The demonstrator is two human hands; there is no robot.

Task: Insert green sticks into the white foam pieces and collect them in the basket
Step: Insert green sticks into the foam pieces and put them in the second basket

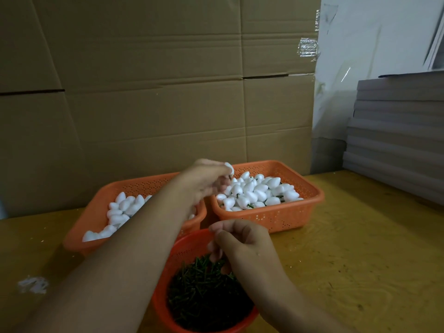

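My left hand (207,179) is raised over the near-left corner of the right orange basket (310,207) and pinches a white foam piece (230,167) at its fingertips. That basket holds several foam pieces (262,191) with green sticks in them. The left orange basket (96,212) holds plain white foam pieces (122,207). My right hand (240,243) reaches into the round orange bowl (187,246) of green sticks (204,294), fingers curled down among the sticks; whether it grips one is hidden.
Everything stands on a yellow wooden table (348,260). A cardboard wall (156,92) rises behind the baskets. Grey boards (396,131) are stacked at the right. White foam crumbs (33,284) lie at the table's left.
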